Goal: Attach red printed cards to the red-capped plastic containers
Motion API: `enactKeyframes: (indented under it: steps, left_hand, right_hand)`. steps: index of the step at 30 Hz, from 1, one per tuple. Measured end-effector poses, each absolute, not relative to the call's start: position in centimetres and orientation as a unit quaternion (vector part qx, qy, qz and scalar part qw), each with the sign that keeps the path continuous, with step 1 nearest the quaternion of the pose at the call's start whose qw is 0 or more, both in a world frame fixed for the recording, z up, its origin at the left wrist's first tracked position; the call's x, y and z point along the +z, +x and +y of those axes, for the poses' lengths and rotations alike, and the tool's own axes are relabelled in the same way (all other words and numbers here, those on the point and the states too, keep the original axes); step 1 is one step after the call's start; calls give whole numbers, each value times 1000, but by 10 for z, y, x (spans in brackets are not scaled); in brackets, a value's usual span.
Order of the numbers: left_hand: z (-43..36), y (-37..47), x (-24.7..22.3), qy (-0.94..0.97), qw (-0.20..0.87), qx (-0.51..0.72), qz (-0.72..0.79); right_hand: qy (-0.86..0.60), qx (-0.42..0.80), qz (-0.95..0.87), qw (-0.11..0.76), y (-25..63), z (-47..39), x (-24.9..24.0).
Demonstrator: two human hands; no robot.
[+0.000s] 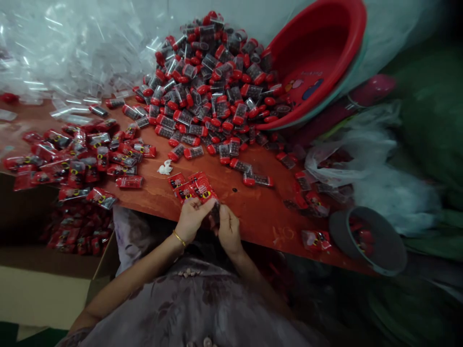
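Closest thing is the person's own patterned top (188, 308), with both forearms reaching up to the front edge of the bench (260, 209). Both hands are busy: the left hand (193, 219) and right hand (229, 229) are grasping one small dark tube (216, 212) between them, right about the middle of that edge. Thumbs are up top; how the lower fingers wrap around it I honestly can't tell. There's a gold bracelet (180, 238) on the left wrist.

Below the bench's front edge, off left, sits a cardboard box (43, 294) with a load of red packs (79, 236) in it. Back up top, a few red cards (197, 185) lie just beyond the left hand. A heap of wrapped packs (75, 159) covers the front left part of the bench, a couple poking over the edge. Near the right end there's a grey bowl (388, 253) with red bits inside, plus one loose pack (316, 240) just beside it.

A white scrap (165, 167) sits a little past the cards. Further back it's a big mound of red-capped tubes (213, 86), with a tipped red basin (356, 33) against its right side and a shiny pile of clear plastic (72, 48) toward the back left corner.
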State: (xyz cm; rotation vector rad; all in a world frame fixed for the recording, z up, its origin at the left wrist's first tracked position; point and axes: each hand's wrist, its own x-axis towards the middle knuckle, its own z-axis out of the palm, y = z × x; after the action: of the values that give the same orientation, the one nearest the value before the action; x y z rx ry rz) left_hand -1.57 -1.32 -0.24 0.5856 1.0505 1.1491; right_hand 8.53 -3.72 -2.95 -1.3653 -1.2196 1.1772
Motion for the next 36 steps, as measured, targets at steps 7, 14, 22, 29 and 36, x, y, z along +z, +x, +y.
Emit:
enactKeyframes:
  steps: [7,14,22,29,36]
  left_hand:
    - [-8,-23,1,278,737,457,414]
    - [-3,-34,1,241,697,504,450]
    - [-18,-32,-3,216,737,479,425]
    - [-40,-137,4,52,645,552,526]
    - [-66,-232,4,-59,382,647,657]
  right_hand:
    - [-518,578,-453,440,85,-26,-21]
    - [-467,583,-488,451,91,-29,-22]
    - [-510,513,-512,464,74,-11,-29]
    - [-626,81,-697,340,132,41,-22]
    - [-680,-60,-704,198,163,41,-54]
